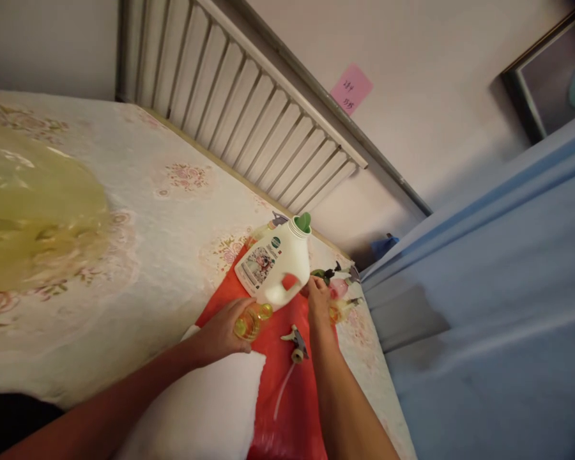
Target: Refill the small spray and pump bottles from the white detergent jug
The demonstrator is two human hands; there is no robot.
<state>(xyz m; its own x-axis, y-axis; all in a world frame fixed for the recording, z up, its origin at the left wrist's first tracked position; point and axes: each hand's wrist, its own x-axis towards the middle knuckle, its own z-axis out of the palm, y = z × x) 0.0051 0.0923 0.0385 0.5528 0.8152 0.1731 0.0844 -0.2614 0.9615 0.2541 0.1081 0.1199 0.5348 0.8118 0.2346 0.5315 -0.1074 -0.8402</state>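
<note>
My left hand [230, 326] is wrapped round a small clear bottle [250, 321] of yellow liquid, tilted over the red mat. Just beyond it stands a white detergent jug [271, 262] with a picture label and a green spout piece at its mouth. My right hand [317, 294] is beside the jug's handle side, fingers drawn together; what they hold, if anything, is hidden. Between my arms a grey trigger sprayer head [297, 345] with a thin dip tube lies on the red mat [282, 390].
Several spray bottles, one with pink liquid [338, 289], stand right of my right hand. Another sprayer [278, 219] is behind the jug. A white cloth [215, 409] lies in front. A large yellow, shiny plastic-like object [38, 211] sits left. A radiator [239, 108] and blue curtain [489, 287] border the table.
</note>
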